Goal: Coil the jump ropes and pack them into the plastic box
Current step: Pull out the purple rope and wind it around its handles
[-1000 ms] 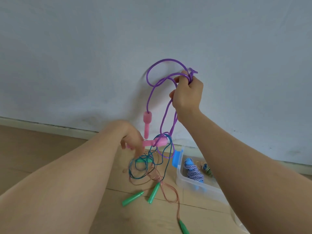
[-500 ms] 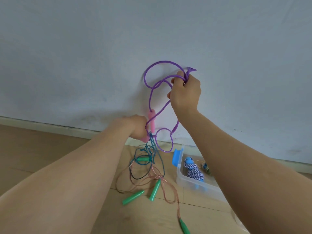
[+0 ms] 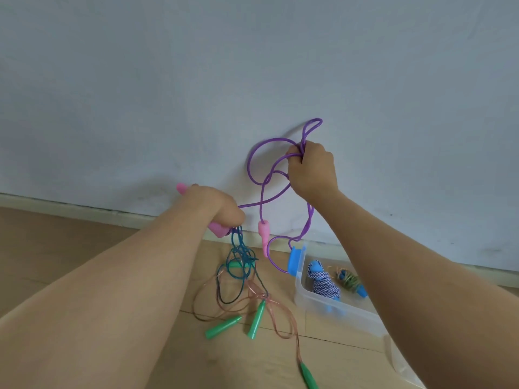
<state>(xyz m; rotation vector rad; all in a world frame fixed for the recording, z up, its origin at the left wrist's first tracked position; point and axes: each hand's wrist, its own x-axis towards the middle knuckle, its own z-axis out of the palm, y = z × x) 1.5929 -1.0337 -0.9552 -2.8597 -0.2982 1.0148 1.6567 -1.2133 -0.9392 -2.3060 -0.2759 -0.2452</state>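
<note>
**Purple rope held up between two hands, box waiting on the floor**

A pale wall (image 3: pixel 168 80) filled most of what I could see, with a wooden floor (image 3: pixel 84 262) meeting it below. The clear plastic box (image 3: pixel 337 307) sat open on the floor to the right, near the wall, a blue latch (image 3: pixel 296 259) on its near end. Inside lay a bundled blue-and-white rope (image 3: pixel 323 282) and, beside it, a smaller greenish coil (image 3: pixel 349 280).

The purple jump rope (image 3: pixel 261 153) hung in the air in front of the wall. The right hand (image 3: pixel 311 169) had its fingers curled tight round a bunch of its loops; one loop stood above the knuckles, and others sagged out to the left and below the wrist. The left hand (image 3: pixel 213 206), lower down, was a fist round one pink handle (image 3: pixel 216 228), whose ends showed on either side of the fingers. The other pink handle (image 3: pixel 264 234) dangled free between the hands.

A teal rope (image 3: pixel 238 256) trailed from below the left fist into a tangle on the floor with a coppery rope (image 3: pixel 278 318) and three green handles (image 3: pixel 223 327)
</note>
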